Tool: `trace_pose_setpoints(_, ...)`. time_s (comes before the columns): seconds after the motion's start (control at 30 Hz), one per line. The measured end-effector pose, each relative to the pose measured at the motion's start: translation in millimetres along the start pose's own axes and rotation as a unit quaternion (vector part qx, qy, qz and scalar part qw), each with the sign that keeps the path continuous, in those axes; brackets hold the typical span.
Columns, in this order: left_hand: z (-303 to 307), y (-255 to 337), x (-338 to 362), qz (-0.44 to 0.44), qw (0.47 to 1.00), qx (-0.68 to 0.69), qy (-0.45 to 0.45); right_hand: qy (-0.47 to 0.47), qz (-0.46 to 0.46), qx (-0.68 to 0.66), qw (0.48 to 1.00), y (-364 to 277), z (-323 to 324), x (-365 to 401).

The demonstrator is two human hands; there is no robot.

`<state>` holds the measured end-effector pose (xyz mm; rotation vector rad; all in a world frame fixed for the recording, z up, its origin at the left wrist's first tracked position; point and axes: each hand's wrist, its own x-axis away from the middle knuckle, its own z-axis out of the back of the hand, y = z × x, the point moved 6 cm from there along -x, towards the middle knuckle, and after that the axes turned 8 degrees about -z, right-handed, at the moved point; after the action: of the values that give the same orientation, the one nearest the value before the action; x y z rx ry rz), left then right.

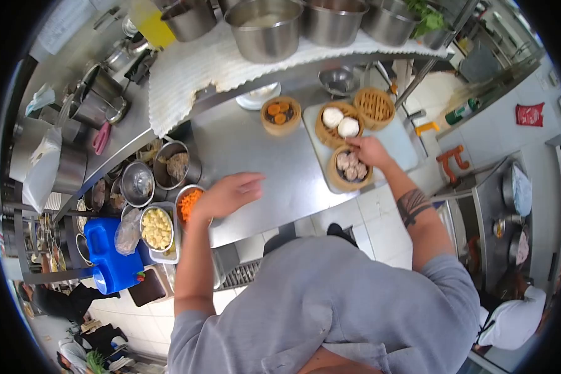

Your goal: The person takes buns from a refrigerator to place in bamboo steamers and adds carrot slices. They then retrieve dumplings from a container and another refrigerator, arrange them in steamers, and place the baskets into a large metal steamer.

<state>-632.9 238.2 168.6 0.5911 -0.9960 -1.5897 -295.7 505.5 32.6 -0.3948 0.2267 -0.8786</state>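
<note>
My right hand (371, 153) grips the rim of a small bamboo steamer (334, 179) that holds several pleated dumplings (351, 167). Its fingertips are close to a second bamboo steamer (323, 133), where white buns (341, 122) sit. Behind them rests a woven bamboo lid or basket (374, 108). These stand on a white cutting board (400, 144). My left hand (234, 193) hovers over the counter, fingers stretched out and holding nothing, beside a bowl of shredded carrot (189, 202). Farther back, another steamer (282, 129) contains orange-topped pieces.
The steel counter (255, 153) runs under a shelf with large metal pots (265, 37). At left are a bowl of pale yellow cubes (156, 229), metal bowls (137, 184) and a blue jug (109, 252). A person in white (514, 318) is at lower right.
</note>
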Motion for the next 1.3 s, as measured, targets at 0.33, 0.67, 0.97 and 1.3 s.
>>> trace_pose_setpoints(0.33,-100.9,-121.3,-226.6,0.125,0.913,-0.315,0.226,0.048,-0.096,-0.257,0.960,39.8,46.8,99.8)
trace_pose_setpoints(0.67,-209.5,-19.0,-148.3,-0.112,0.879,-0.338,0.319,0.101,-0.542,-0.158,0.819,121.0,-63.3,581.3)
trace_pose_setpoints(0.97,-379.8,294.1,-241.4,-0.576,0.730,-0.221,0.295,0.184,-0.889,-0.124,0.400,-57.2,-182.1,1093.7)
trace_pose_setpoints(1.3,-978.1,468.0,6.7,-0.633,0.686,-0.139,-0.330,0.636,-0.767,-0.067,-0.054,-218.1,36.5,1658.9)
